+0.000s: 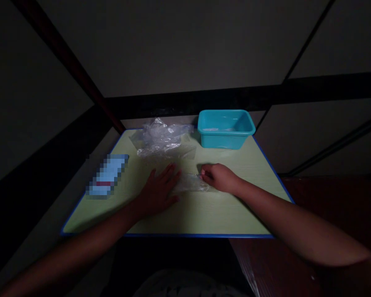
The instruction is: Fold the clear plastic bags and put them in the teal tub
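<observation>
A clear plastic bag point(191, 182) lies flat on the pale table between my hands. My left hand point(160, 187) rests over its left end, fingers spread and palm down. At the bag's right end, my right hand point(218, 176) is closed, thumb and fingertips pinched together at the bag's upper edge. A tiny dark or shiny bit shows at those fingertips, too small to name. Behind my hands sits a crumpled pile of clear plastic bags point(162, 136), with a flat one lying at its front.
A turquoise plastic basin point(224, 140) stands at the table's back right, with something whitish inside. A phone point(108, 175), blurred out, lies by the left edge. The small table point(204, 218) has a blue rim, and a wall rises behind it. The room is dim.
</observation>
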The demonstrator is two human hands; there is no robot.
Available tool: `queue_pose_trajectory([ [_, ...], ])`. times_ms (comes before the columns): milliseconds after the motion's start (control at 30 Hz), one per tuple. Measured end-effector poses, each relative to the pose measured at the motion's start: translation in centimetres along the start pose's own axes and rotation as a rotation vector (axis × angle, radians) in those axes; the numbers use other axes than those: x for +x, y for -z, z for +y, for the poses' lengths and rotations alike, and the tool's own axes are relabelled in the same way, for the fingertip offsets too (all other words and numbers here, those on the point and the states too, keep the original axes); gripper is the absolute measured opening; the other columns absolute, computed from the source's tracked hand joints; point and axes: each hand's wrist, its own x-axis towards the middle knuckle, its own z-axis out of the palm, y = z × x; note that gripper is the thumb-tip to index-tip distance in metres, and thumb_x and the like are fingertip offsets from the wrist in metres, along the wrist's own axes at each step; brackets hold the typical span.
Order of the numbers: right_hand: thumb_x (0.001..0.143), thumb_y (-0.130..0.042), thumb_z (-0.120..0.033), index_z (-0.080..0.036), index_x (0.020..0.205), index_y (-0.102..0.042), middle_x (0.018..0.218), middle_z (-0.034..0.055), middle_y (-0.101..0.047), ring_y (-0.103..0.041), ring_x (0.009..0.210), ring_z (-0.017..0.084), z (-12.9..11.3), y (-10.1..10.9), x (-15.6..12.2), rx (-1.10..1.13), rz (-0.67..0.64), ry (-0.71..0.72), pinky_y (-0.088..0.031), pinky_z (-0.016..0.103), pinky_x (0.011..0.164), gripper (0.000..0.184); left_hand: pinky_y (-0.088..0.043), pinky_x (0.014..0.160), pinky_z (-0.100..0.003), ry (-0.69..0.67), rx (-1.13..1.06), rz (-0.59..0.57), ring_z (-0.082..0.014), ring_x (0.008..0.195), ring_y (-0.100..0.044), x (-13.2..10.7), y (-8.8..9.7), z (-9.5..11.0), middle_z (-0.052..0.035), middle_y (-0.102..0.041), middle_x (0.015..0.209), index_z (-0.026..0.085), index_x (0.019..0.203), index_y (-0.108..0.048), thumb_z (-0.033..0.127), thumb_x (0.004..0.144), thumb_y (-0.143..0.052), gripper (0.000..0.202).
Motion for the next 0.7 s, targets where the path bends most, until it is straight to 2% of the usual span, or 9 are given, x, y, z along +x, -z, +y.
queue_pose_trajectory([
  [100, 0.087, -0.056, -0.022, -0.019, 0.078, -0.058, 0.068, 0.0005, -0.061, -0.046, 0.058, 0.013, 0.1, -0.1, 0.0, 0.002, 0.007, 0.006, -0.023, 0.025, 0.055, 0.009, -0.021, 0.109, -0.062, -0.013, -0.032, -0.042, -0.0318, 0.147, -0.014, 0.2, -0.2, -0.3, -0.0173, -0.014, 0.159, 0.019, 0.153, -0.017, 0.053, 0.096, -0.034, 0.068],
  [233, 0.086, -0.056, -0.023, -0.019, 0.078, -0.058, 0.067, 0.0000, -0.060, -0.045, 0.057, 0.012, 0.3, -0.3, 0.1, -0.003, 0.023, 0.007, -0.022, 0.025, 0.055, 0.010, -0.020, 0.109, -0.062, 0.001, -0.036, -0.068, -0.0316, 0.147, -0.015, 0.3, 0.1, -0.2, -0.0166, -0.014, 0.159, 0.019, 0.153, -0.018, 0.052, 0.097, -0.032, 0.067],
  [433, 0.087, -0.056, -0.024, -0.019, 0.079, -0.060, 0.069, 0.0012, -0.062, -0.047, 0.058, 0.013, 0.0, 0.0, 0.0, -0.008, 0.010, 0.000, -0.023, 0.025, 0.055, 0.010, -0.011, 0.109, -0.066, 0.057, 0.020, 0.070, -0.0336, 0.146, -0.015, -0.3, 0.0, 0.1, -0.0176, -0.016, 0.158, 0.019, 0.153, -0.017, 0.048, 0.095, -0.039, 0.069],
  [600, 0.088, -0.055, -0.025, -0.019, 0.081, -0.062, 0.072, 0.0028, -0.064, -0.050, 0.060, 0.014, -0.1, 0.1, 0.0, -0.006, 0.007, -0.010, -0.026, 0.025, 0.056, 0.011, -0.025, 0.108, -0.061, 0.080, -0.008, 0.011, -0.0301, 0.146, -0.018, -0.6, -0.7, -0.2, -0.0165, -0.018, 0.158, 0.020, 0.153, -0.018, 0.040, 0.098, -0.033, 0.060],
  [700, 0.088, -0.055, -0.025, -0.019, 0.083, -0.062, 0.072, 0.0030, -0.065, -0.050, 0.060, 0.014, -0.1, 0.0, 0.1, 0.003, 0.015, -0.024, -0.026, 0.025, 0.056, 0.011, -0.025, 0.108, -0.061, 0.088, 0.000, 0.013, -0.0294, 0.146, -0.020, -0.5, -0.9, -0.2, -0.0159, -0.019, 0.158, 0.020, 0.152, -0.019, 0.037, 0.099, -0.031, 0.057],
])
